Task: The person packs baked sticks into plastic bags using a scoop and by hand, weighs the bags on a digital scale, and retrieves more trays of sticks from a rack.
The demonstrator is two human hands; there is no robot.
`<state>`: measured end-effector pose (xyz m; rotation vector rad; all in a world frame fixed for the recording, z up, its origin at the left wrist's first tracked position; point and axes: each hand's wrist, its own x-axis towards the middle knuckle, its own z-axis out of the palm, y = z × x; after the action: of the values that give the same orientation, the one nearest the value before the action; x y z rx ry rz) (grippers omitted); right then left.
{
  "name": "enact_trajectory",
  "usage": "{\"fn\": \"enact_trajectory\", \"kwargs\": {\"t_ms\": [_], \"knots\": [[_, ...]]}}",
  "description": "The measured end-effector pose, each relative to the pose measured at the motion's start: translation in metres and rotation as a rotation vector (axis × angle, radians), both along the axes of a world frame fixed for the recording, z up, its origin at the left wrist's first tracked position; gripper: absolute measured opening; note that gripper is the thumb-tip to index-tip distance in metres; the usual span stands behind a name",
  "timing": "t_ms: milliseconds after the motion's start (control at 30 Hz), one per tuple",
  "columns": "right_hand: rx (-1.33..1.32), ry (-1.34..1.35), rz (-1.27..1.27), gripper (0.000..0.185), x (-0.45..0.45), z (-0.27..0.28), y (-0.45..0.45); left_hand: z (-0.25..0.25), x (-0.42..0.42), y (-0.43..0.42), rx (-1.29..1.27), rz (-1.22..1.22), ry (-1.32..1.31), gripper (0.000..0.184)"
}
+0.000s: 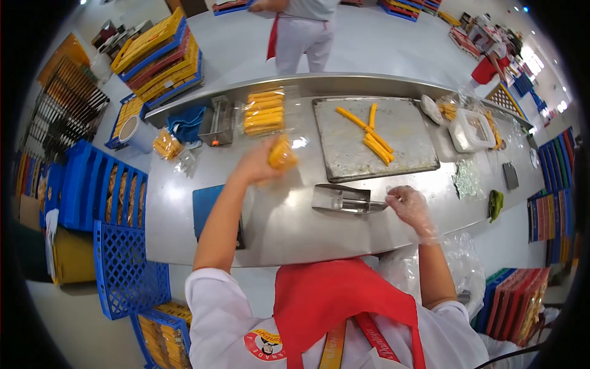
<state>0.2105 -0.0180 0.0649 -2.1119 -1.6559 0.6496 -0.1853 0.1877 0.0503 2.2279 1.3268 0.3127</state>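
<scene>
My left hand (255, 165), bare and smeared by motion, is closed around a clear bag of yellow sticks (283, 155) above the left part of the steel table. Just beyond it lie packed bags of yellow sticks (264, 111). My right hand (409, 208), in a clear plastic glove, has its fingers pinched at the right end of a metal scoop-like trough (329, 198), which rests on the table. Behind the trough, several loose yellow sticks (378, 147) lie on a worn baking tray (405, 163).
A blue flat board (209, 206) lies left on the steel table (283, 227). A metal box (215, 120) stands at the back left. To the right are a white tub (470, 132) and a green cloth (495, 205). Blue crates (132, 264) flank the table; a person (304, 37) stands beyond it.
</scene>
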Motion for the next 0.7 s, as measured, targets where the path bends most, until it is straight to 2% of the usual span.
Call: {"fn": "enact_trajectory", "kwargs": {"t_ms": [67, 100, 167, 200, 233, 267, 300, 333, 400, 433, 500, 533, 567, 600, 667, 700], "knots": [[0.070, 0.001, 0.017, 0.042, 0.003, -0.025, -0.006, -0.001, 0.016, 0.026, 0.136, 0.118, 0.327, 0.103], [0.146, 0.002, 0.055, 0.051, 0.003, -0.036, -0.011, -0.012, 0.017, 0.040, 0.183, 0.129, 0.369, 0.101], [0.103, 0.089, 0.091, 0.058, 0.007, -0.059, -0.008, -0.027, 0.029, 0.055, 0.232, 0.107, 0.405, 0.100], [0.072, 0.183, 0.161, 0.066, 0.007, -0.070, -0.006, -0.028, 0.036, 0.053, 0.268, 0.161, 0.529, 0.099], [0.068, 0.180, 0.139, 0.066, 0.004, -0.083, -0.007, -0.030, 0.044, 0.049, 0.304, 0.221, 0.653, 0.098], [-0.026, 0.349, 0.106, 0.065, -0.003, -0.093, -0.006, -0.034, 0.053, 0.044, 0.304, 0.205, 0.648, 0.098], [-0.119, 0.520, 0.076, 0.064, -0.009, -0.103, -0.007, -0.039, 0.060, 0.035, 0.412, 0.196, 0.591, 0.093], [-0.121, 0.523, 0.068, 0.064, -0.022, -0.094, -0.008, -0.043, 0.066, 0.023, 0.517, 0.189, 0.534, 0.089], [-0.278, 0.757, 0.081, 0.055, -0.043, -0.064, -0.010, -0.024, 0.088, -0.030, 0.353, 0.248, 0.301, 0.085], [-0.278, 0.762, 0.078, 0.055, -0.039, -0.071, -0.008, -0.020, 0.098, -0.057, 0.276, 0.282, 0.228, 0.086], [-0.002, 0.459, 0.300, 0.047, -0.025, -0.088, 0.009, -0.022, 0.117, -0.104, 0.130, 0.343, 0.174, 0.092], [-0.081, 0.509, 0.112, 0.042, -0.018, -0.083, 0.021, -0.024, 0.126, -0.121, 0.061, 0.372, 0.192, 0.096], [0.000, 0.373, -0.006, 0.036, -0.008, -0.084, 0.037, -0.027, 0.135, -0.132, 0.061, 0.386, 0.192, 0.096], [0.130, 0.205, -0.072, 0.032, 0.003, -0.084, 0.054, -0.031, 0.143, -0.141, 0.031, 0.410, 0.227, 0.099], [0.149, -0.050, -0.186, 0.033, 0.027, -0.075, 0.084, -0.037, 0.147, -0.148, 0.027, 0.415, 0.279, 0.100], [0.151, -0.047, -0.172, 0.033, 0.031, -0.067, 0.093, -0.040, 0.145, -0.148, 0.027, 0.429, 0.281, 0.100]]}}
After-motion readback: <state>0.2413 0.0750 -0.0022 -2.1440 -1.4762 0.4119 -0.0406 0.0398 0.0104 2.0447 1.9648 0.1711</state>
